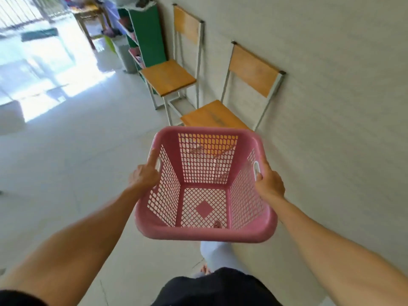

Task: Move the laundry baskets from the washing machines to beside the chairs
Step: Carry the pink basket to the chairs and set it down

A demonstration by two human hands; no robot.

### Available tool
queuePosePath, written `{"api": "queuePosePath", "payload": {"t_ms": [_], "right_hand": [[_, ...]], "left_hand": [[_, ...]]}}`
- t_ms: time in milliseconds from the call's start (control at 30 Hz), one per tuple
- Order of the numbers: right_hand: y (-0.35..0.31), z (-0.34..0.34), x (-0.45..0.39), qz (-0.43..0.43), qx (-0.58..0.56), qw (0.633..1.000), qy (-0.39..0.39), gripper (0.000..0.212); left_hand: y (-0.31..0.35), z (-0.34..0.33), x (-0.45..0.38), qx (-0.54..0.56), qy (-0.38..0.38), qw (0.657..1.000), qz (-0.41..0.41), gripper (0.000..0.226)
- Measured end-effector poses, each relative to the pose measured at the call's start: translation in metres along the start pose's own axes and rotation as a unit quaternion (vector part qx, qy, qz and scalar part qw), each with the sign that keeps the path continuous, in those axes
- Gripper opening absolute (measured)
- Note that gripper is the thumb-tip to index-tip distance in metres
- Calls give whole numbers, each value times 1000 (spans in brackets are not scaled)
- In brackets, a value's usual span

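Pink laundry basket (205,186) empty, held in the air above the floor (66,162), just in front of the nearer chair (234,102); left hand (144,175) and right hand (269,183) grip its side handles, fingers wrapped on the rim; second chair (174,71) beyond, both against the wall (331,85).

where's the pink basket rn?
Head view, centre: the pink basket is in the air, empty, held by the left hand and right hand at its side handles, just short of the nearer chair by the wall.
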State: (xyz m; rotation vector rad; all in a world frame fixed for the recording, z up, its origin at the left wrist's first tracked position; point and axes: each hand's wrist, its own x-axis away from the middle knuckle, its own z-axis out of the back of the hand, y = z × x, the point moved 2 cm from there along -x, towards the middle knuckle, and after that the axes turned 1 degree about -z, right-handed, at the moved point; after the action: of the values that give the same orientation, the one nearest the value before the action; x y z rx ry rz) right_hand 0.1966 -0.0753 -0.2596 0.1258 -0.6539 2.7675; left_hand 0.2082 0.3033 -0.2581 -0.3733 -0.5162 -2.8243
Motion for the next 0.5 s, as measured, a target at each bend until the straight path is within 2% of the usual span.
{"api": "queuePosePath", "payload": {"t_ms": [133, 267, 500], "right_hand": [[-85, -39, -40, 90, -5, 996, -11, 74], [-156, -94, -77, 129, 5, 990, -57, 60], [-278, -156, -121, 183, 11, 978, -97, 83]], "left_hand": [[-68, 30, -6, 25, 24, 997, 75, 88], [-134, 46, -32, 27, 13, 990, 137, 86], [-205, 102, -82, 28, -12, 977, 209, 90]]}}
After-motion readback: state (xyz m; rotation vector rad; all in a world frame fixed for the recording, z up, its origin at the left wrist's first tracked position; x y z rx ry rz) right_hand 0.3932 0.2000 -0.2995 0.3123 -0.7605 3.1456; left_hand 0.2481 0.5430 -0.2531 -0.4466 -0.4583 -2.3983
